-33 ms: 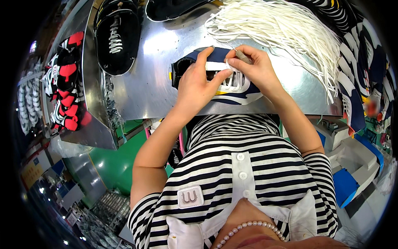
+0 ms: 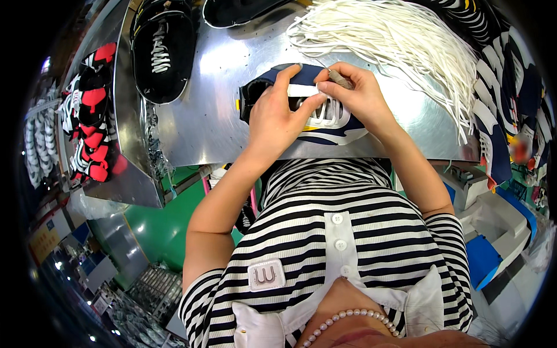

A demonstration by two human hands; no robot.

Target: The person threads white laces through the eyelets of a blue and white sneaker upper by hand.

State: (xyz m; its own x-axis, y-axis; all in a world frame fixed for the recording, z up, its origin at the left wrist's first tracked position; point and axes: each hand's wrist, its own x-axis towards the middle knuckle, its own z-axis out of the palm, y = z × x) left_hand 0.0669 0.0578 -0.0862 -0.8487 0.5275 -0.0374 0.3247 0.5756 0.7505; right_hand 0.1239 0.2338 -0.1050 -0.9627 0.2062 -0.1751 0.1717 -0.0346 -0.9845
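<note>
A navy shoe upper (image 2: 336,134) with white and yellow trim lies on its side on the metal table, its dark opening toward the left. My left hand (image 2: 277,116) grips it by the eyelet edge, thumb and fingers on either side of a white strip (image 2: 303,90). White lace (image 2: 331,113) crosses the front in rows. Closed at the eyelets, my right hand (image 2: 362,95) holds an awl-like tool with a grey-brown wrapped handle (image 2: 341,80) and a thin metal shaft. Its tip and what the right fingertips pinch are partly hidden.
A heap of white shoelaces (image 2: 389,43) spreads over the table's far right. Black laced uppers (image 2: 163,61) lie at the far left. Red, black and white pieces (image 2: 96,127) hang beyond the left metal edge (image 2: 130,168). Navy and white uppers (image 2: 493,127) are stacked at right.
The white lace end at my right fingertips shows less now. Both hands and the upper have barely shifted.
</note>
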